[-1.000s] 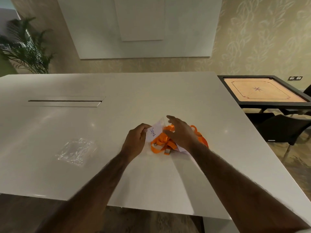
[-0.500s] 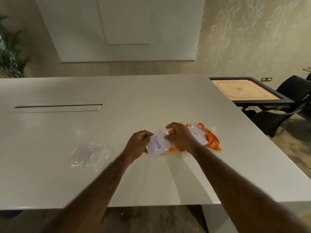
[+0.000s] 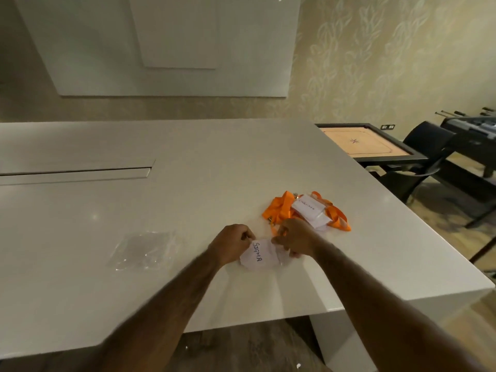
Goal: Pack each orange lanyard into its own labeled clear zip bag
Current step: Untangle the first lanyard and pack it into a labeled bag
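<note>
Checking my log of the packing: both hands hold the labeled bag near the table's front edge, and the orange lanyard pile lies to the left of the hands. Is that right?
Not quite. The head view shows the orange lanyard pile to the right of and beyond the hands; the thing on the left is a pile of empty clear bags. The left hand and right hand do hold the labeled bag.

You are looking at a clear zip bag with a white handwritten label, lying near the table's front edge. Behind it, orange lanyards are sitting in a tangled heap, with more labeled bags resting on top.
</note>
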`<state>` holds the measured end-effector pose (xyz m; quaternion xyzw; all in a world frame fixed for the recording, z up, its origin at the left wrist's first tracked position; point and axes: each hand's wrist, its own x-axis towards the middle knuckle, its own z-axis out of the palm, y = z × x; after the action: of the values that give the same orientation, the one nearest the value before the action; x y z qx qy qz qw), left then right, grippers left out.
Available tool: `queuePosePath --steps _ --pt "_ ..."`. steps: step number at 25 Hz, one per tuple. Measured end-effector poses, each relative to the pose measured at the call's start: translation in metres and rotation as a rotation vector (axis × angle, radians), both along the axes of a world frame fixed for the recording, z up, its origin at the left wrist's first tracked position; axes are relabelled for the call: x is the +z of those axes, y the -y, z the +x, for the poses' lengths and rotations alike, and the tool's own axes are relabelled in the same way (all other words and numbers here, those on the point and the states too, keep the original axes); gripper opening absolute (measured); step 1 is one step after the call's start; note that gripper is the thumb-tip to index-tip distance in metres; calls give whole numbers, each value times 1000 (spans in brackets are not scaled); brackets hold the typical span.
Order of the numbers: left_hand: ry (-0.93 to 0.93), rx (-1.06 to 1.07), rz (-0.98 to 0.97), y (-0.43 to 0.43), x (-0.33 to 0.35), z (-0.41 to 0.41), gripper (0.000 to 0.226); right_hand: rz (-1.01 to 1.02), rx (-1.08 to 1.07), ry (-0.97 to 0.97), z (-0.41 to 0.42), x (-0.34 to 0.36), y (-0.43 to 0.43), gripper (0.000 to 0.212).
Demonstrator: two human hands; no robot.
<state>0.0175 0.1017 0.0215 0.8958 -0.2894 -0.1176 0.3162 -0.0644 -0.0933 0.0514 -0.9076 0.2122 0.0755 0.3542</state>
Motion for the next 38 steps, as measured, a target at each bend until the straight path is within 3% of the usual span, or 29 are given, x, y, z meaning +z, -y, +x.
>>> queuePosePath --steps 2,5,8,11,17,24,33,38 --pt "34 -4 43 1 1 2 18 -108 -23 58 3 -1 3 15" --pt "158 -17 133 8 6 5 20 -451 10 190 13 5 12 22" --pt "287 40 137 22 14 9 18 -487 108 247 25 13 15 25" --pt "270 66 95 40 21 17 21 -515 280 210 37 19 15 35" --pt "289 30 180 71 20 32 8 -610 449 101 61 13 26 18" --pt "200 112 183 94 11 34 27 -524 408 41 77 10 44 22" --pt "108 110 200 109 17 40 17 -493 358 179 85 12 53 14" --pt "191 114 -21 103 50 61 8 -358 350 319 95 34 57 30"
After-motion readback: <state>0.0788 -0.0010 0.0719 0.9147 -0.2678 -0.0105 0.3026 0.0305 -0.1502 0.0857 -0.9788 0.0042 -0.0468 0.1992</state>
